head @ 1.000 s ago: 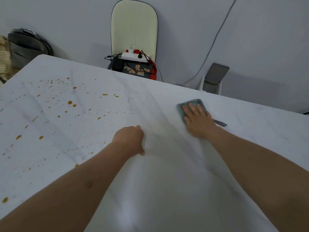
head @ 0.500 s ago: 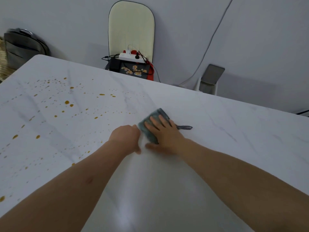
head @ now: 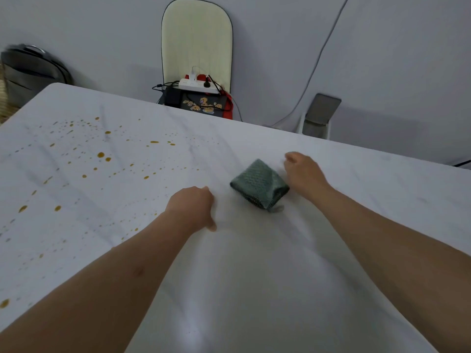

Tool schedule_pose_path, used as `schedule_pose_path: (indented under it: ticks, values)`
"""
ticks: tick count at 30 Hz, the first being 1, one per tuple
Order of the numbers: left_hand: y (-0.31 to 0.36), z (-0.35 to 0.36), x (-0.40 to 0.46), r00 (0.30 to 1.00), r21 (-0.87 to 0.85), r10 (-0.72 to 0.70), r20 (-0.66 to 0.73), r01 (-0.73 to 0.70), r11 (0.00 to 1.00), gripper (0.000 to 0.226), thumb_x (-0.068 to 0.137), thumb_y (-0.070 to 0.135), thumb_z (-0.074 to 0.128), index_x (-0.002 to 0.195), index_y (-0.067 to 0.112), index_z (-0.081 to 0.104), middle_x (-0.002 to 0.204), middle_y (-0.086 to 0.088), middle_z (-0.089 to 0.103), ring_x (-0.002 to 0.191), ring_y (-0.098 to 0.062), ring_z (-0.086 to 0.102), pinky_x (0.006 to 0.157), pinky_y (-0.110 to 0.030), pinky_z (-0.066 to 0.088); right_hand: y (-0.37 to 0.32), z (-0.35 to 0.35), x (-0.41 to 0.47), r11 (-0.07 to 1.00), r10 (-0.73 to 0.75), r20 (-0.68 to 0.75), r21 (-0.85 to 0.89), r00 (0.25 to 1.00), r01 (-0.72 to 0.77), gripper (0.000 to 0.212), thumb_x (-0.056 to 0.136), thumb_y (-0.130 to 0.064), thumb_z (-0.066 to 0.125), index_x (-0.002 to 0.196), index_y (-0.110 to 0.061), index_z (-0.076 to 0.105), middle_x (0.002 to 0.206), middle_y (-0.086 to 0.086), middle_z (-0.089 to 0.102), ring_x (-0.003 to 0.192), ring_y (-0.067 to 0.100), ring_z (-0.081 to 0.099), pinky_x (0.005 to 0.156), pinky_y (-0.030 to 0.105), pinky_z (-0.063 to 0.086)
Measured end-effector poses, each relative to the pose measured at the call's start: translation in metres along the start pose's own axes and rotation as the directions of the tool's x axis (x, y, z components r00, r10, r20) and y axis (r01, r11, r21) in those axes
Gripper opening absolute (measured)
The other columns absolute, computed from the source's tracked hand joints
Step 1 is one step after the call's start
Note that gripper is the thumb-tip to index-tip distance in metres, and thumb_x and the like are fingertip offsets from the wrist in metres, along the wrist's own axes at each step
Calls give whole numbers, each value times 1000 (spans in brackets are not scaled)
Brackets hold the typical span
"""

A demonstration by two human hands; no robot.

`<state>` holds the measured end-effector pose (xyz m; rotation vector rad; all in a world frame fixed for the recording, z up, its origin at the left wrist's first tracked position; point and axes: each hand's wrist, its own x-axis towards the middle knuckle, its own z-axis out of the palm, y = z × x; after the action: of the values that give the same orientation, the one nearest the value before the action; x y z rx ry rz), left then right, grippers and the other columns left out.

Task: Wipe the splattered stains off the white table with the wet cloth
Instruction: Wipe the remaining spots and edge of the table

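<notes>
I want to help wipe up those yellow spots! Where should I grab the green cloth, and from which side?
Probably from above: the cloth lies folded in a loose mound on the table, touching neither hand. Lay a palm on its raised middle and curl fingers over the far edge. The right hand is nearest. The small loop at its near corner looks too flimsy for wiping.

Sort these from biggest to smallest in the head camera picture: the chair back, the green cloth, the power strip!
1. Chair back
2. Green cloth
3. Power strip
The chair stands farther away, so it's really even bigger.
</notes>
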<state>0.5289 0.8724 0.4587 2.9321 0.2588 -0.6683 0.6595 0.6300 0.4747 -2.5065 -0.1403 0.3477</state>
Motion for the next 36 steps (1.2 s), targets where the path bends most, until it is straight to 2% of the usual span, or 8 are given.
schedule_pose_path:
  ticks: [2,5,9,14,16,20,24,36]
  values:
    - [0,0,0,1000,-6,2,3,-2,1000,75,63,53,88,122,18,57,107,-4,66,102,-28,64,83,-38,54,5,10,3,947,-217,-39,-251,975,200,41,102,-28,40,138,-13,54,145,7,52,133,28,47,110,39,37]
    - [0,-3,-1,1000,-5,8,1,-8,1000,76,63,53,88,122,18,57,107,-5,66,103,-28,63,82,-37,53,6,66,-2,803,-373,260,-390,891,451,59,100,-43,28,148,-11,38,156,10,35,145,28,30,115,49,31]
    - [1,-3,-5,999,-5,32,-5,-32,999,71,66,52,87,122,19,59,109,-4,65,105,-27,63,83,-37,51,-23,125,-16,813,-226,108,-527,968,249,69,99,-49,14,160,-18,10,169,5,3,155,24,-1,123,52,9]
    - [-10,-7,-19,995,-28,68,-69,-70,997,38,85,33,71,120,17,67,113,-1,66,108,-23,61,88,-34,52,-32,134,-48,645,-430,371,-511,823,568,65,97,-52,5,159,-31,4,169,1,-2,155,22,-6,122,51,6]
    - [-19,-11,-28,992,-94,30,-121,-41,995,38,87,33,67,124,21,66,118,1,66,115,-21,58,93,-32,48,-7,114,-36,630,-416,349,-555,840,543,67,96,-53,4,159,-33,5,169,0,-2,155,21,-4,123,50,9]
    - [-36,-12,-53,983,-230,-46,-177,4,973,42,90,34,66,130,25,64,122,2,67,117,-21,60,93,-33,48,35,68,0,789,-114,101,-595,988,152,64,102,-52,9,160,-28,-1,169,4,-8,155,24,-9,123,53,7]
    - [-72,0,-85,971,-276,-146,-191,89,957,34,92,31,63,124,19,66,120,0,68,114,-23,61,93,-34,50,2,94,2,849,56,-6,-527,998,-50,70,101,-51,10,160,-15,-6,167,14,-12,153,33,-14,123,55,0]
    - [-163,30,-177,933,-285,-356,-51,328,901,76,78,53,79,135,11,53,141,-6,52,128,-26,51,102,-38,43,-159,248,-117,749,-311,274,-518,910,412,72,101,-49,15,160,-12,-2,167,15,-11,153,33,-15,122,55,-3]
